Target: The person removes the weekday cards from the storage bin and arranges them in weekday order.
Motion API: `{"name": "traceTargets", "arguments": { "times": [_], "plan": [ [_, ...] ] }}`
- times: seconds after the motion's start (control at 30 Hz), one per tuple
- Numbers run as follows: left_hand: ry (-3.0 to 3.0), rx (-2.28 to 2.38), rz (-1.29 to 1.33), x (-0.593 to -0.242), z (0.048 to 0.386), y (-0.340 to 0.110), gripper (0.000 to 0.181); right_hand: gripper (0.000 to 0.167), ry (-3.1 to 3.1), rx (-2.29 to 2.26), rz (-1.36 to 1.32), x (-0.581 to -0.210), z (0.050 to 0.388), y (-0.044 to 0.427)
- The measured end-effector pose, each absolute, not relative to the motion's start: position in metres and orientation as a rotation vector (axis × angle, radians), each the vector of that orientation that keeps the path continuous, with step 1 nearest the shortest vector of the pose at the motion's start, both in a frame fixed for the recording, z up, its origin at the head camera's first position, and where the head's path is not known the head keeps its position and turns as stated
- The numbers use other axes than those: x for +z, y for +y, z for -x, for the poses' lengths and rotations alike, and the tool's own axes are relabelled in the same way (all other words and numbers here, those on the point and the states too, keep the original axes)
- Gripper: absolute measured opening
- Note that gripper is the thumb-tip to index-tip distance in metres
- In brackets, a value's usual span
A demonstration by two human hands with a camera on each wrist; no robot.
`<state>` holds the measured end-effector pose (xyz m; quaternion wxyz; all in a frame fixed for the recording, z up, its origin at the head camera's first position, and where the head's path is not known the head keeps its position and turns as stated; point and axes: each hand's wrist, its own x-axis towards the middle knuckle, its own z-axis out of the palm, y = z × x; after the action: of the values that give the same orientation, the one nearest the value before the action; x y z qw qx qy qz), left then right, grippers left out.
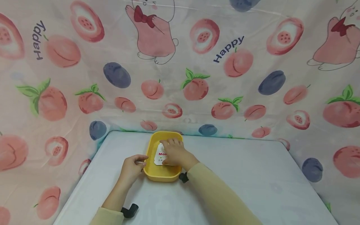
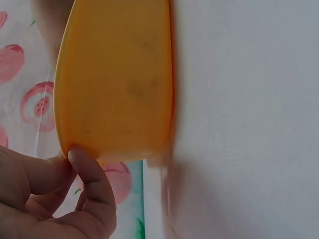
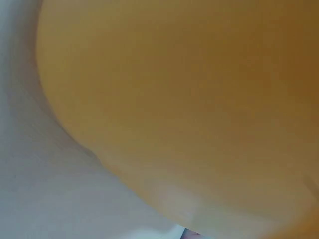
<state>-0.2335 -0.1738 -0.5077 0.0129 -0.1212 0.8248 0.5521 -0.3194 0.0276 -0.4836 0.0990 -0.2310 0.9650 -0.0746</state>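
A yellow plastic tub [image 1: 163, 179] stands on the white table near its far edge. At the tub's left side, my left hand [image 1: 132, 167] pinches the rim between thumb and fingers; the left wrist view shows these fingers [image 2: 92, 181] at the edge of the tub's wall [image 2: 117, 74]. Inside the tub lies a white package [image 1: 159, 158] with red lettering starting "Mon". My right hand [image 1: 175, 152] reaches over the tub's right side and grips the package, covering its right part. Only the tub's blurred outer wall [image 3: 174, 99] fills most of the right wrist view; the right hand is hidden there.
The white table [image 1: 253, 181] runs to the right and toward the front. A fruit-printed cloth [image 1: 174, 87] hangs close behind the tub and along the sides. Black wrist-worn pieces [image 1: 130, 211] show at both wrists.
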Motion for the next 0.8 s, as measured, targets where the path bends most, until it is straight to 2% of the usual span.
{"name": "traceTargets", "arguments": {
  "times": [0.47, 0.8],
  "plan": [
    [2.568, 1.74, 0.402, -0.506, 0.232, -0.172, 0.029, 0.097, 2.866, 0.025, 0.771, -0.497, 0.325, 0.023],
    [2.571, 1.735, 0.406, -0.509, 0.232, -0.173, 0.03, 0.101, 2.87, 0.076, 0.761, -0.499, 0.324, 0.023]
  ]
}}
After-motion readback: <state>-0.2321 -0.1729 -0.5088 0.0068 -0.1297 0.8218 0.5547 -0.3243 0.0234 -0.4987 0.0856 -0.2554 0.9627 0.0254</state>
